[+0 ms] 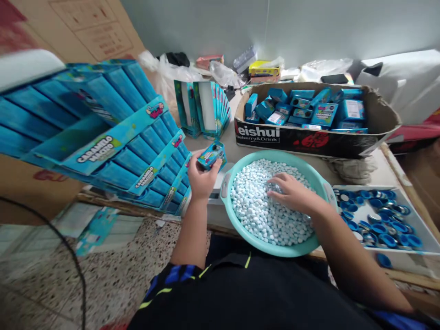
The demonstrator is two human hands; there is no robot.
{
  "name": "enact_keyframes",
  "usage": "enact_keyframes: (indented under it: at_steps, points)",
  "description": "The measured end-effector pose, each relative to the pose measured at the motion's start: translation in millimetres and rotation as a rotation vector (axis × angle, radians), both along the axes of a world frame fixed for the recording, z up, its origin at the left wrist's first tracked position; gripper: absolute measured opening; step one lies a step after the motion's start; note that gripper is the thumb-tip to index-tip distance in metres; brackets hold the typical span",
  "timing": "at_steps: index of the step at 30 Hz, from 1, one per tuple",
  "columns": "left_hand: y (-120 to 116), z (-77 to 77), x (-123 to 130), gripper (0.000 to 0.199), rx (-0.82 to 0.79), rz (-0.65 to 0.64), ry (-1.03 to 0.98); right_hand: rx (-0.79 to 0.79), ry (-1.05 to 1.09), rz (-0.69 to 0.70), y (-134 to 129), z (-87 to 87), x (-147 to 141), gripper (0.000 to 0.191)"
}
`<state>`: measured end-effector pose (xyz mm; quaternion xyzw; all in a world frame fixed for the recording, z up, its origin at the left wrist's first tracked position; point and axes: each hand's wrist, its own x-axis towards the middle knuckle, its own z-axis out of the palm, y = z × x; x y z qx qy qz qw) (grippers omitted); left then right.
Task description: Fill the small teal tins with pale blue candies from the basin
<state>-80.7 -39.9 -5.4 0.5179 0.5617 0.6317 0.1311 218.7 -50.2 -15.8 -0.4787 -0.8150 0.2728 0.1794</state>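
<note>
My left hand (202, 176) is wrapped round a small blue candy box (210, 156) with a printed front. It holds the box tilted at the left side of a turquoise basin (231, 208). The basin is full of small white and pale-blue candies (261, 208). My right hand (290, 195) rests on the candies with its fingers apart, the fingertips touching the heap. Whether any candies lie beneath its palm is hidden.
Tiered blue display boxes (127, 151) labelled "Caramelo Macizo" stand on the left. Behind the basin is a black carton (295, 145) of small blue boxes. To the right, a white tray (426, 238) holds blue-rimmed round caps. Folded blue card (209, 110) stands at the back.
</note>
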Motion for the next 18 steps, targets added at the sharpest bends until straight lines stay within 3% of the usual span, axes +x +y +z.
enact_keyframes:
  at_steps: [5,9,13,18]
  points:
    - [9,-31.8,-29,0.054,-0.149,0.056,0.049,0.001,-0.128,0.095,-1,-2.7,-2,0.038]
    - [6,-47.8,-31,0.061,-0.313,-0.059,0.057,-0.056,-0.097,0.104,0,1.8,-4,0.021]
    - [0,-51.9,-45,0.082,-0.195,-0.152,-0.095,-0.089,-0.094,0.124,0,5.7,-5,0.008]
    - [-17,-47.6,-69,0.070,-0.170,-0.088,-0.186,-0.057,-0.071,0.111,4,5.1,-1,0.011]
